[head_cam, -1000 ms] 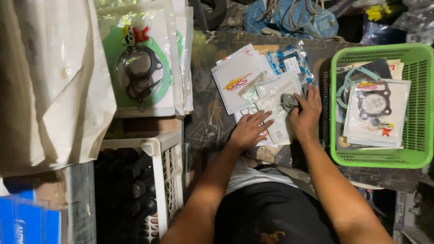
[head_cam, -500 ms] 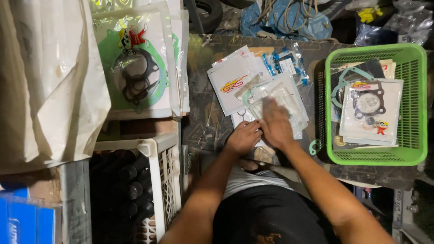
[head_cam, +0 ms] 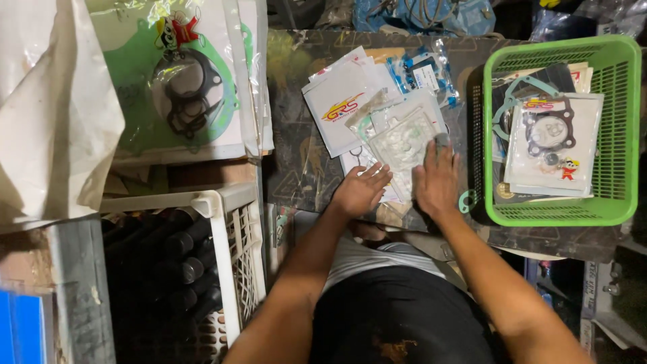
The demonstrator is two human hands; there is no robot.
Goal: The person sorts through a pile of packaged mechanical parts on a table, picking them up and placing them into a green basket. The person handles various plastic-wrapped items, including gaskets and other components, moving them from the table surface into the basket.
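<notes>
A loose pile of clear plastic gasket packets (head_cam: 397, 131) lies on a dark worktop (head_cam: 296, 155) in front of me. My left hand (head_cam: 360, 190) rests flat on the pile's lower left edge, fingers spread. My right hand (head_cam: 437, 180) presses flat on the top packet, which shows pale gaskets through the plastic. A white card packet with a red and yellow mark (head_cam: 340, 108) lies at the pile's upper left. A blue-printed packet (head_cam: 421, 67) sits behind the pile. Neither hand grips anything.
A green plastic basket (head_cam: 623, 135) at right holds more gasket packets (head_cam: 552, 145). A small green ring (head_cam: 466, 200) lies by its near-left corner. Hanging gasket packs (head_cam: 182, 81) and a white cloth bag (head_cam: 54, 114) are at left, a white crate (head_cam: 229, 256) of dark parts below.
My right hand moved left from the basket side onto the top of the pile, then slid a little right. My left hand stayed on the pile's lower edge.
</notes>
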